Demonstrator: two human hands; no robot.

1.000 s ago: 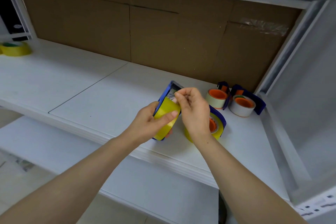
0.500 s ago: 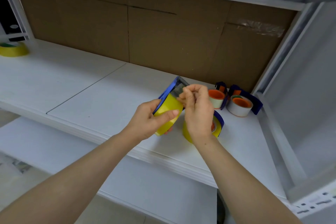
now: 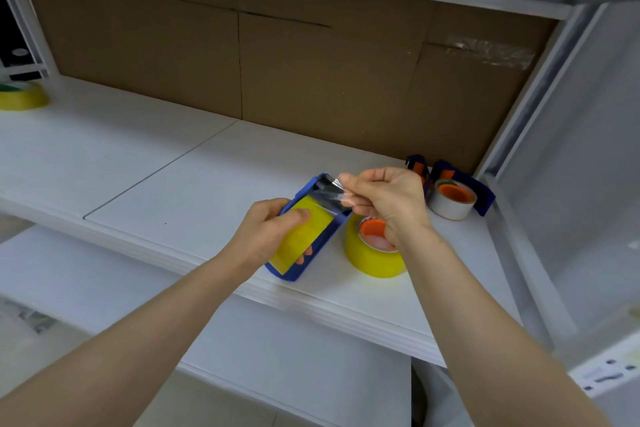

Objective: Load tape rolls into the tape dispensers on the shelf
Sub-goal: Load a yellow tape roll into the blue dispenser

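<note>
My left hand (image 3: 263, 236) grips a blue tape dispenser (image 3: 325, 239) with a yellow tape roll (image 3: 298, 243) seated in it, held just above the front of the white shelf (image 3: 180, 198). My right hand (image 3: 384, 201) pinches the clear loose end of the tape (image 3: 332, 192) and holds it stretched over the dispenser's far end. A second yellow roll with an orange core (image 3: 374, 256) lies flat on the shelf under my right wrist. A white roll with an orange core (image 3: 450, 203) sits in a blue dispenser (image 3: 483, 196) at the back right.
Another blue dispenser (image 3: 417, 166) stands partly hidden behind my right hand. A yellow roll (image 3: 20, 99) lies at the shelf's far left. Brown cardboard (image 3: 277, 69) lines the back. A white upright post (image 3: 530, 107) and side panel close the right side.
The dispenser has been tilted flatter, showing the roll's yellow face. My right hand has pulled the clear tape end out over the dispenser's far end and shifted right.
</note>
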